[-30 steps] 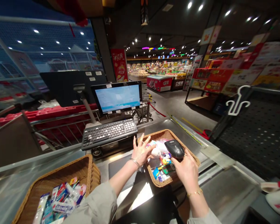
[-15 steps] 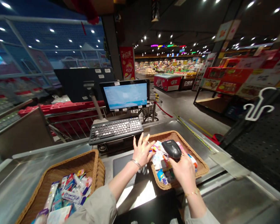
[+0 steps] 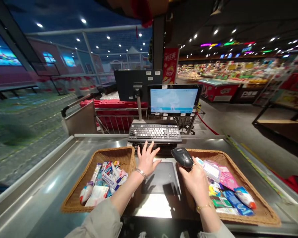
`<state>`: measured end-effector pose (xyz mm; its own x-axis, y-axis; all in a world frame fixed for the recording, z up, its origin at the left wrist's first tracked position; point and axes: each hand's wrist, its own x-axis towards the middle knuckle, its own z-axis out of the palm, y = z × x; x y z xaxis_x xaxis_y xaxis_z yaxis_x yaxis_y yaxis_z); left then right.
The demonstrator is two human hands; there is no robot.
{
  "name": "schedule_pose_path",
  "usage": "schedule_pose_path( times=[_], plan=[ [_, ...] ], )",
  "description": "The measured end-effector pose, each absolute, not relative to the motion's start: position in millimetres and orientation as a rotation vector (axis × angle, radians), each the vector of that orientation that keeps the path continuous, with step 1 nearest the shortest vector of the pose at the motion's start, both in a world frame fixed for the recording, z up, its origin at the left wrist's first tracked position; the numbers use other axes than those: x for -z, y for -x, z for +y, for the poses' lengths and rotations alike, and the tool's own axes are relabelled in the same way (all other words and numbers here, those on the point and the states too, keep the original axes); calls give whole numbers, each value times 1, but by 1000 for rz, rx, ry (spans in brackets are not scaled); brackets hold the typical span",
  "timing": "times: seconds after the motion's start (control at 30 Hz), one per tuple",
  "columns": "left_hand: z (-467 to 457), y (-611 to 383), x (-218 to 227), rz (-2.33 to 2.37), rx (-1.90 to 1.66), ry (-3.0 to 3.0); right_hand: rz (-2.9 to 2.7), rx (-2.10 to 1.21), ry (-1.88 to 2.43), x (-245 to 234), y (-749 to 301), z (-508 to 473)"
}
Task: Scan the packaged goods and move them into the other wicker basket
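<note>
My right hand (image 3: 195, 180) is closed round a black handheld barcode scanner (image 3: 182, 157), held over the inner edge of the right wicker basket (image 3: 258, 211). That basket holds several small packaged goods (image 3: 225, 190). My left hand (image 3: 146, 158) is open, fingers spread, empty, hovering over the dark scanner plate (image 3: 161, 177) just in front of the keyboard (image 3: 155, 133). To its left the other wicker basket (image 3: 99, 158) holds several tubes and packets (image 3: 103, 183).
A till screen (image 3: 173, 100) stands behind the keyboard on the steel counter (image 3: 39, 185). Red shopping trolleys (image 3: 109, 114) stand beyond the counter. Shop floor, a freezer chest (image 3: 218, 89) and display racks lie at the right.
My view has swung left, so both baskets now lie either side of my hands. My left hand let go of the packet in the right basket and moved over the scanner plate.
</note>
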<state>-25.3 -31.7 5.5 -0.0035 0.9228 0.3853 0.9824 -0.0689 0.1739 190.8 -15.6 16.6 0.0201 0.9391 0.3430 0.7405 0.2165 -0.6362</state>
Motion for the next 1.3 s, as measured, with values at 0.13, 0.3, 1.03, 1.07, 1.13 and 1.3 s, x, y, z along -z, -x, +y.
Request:
schedule_pose_path(
  times=[0.13,0.3,1.03,1.07,1.13,1.3],
  plan=[
    [-49,61,0,-2167,576,2002,-1876,-391,1530,-10,-168,-14],
    [-70,105,12,-2298,531,1871,-1996,-360,1469,1,-143,-15],
    [-148,252,72,-2658,52,1673,-2191,-567,1522,5,-84,-33],
    [-151,254,73,-2669,27,1688,-2193,-573,1509,6,-83,-33],
    [-156,257,74,-2699,-34,1727,-2193,-579,1487,6,-80,-34],
    [-172,261,72,-2756,-200,1890,-2180,-608,1505,6,-75,-37]
  ],
)
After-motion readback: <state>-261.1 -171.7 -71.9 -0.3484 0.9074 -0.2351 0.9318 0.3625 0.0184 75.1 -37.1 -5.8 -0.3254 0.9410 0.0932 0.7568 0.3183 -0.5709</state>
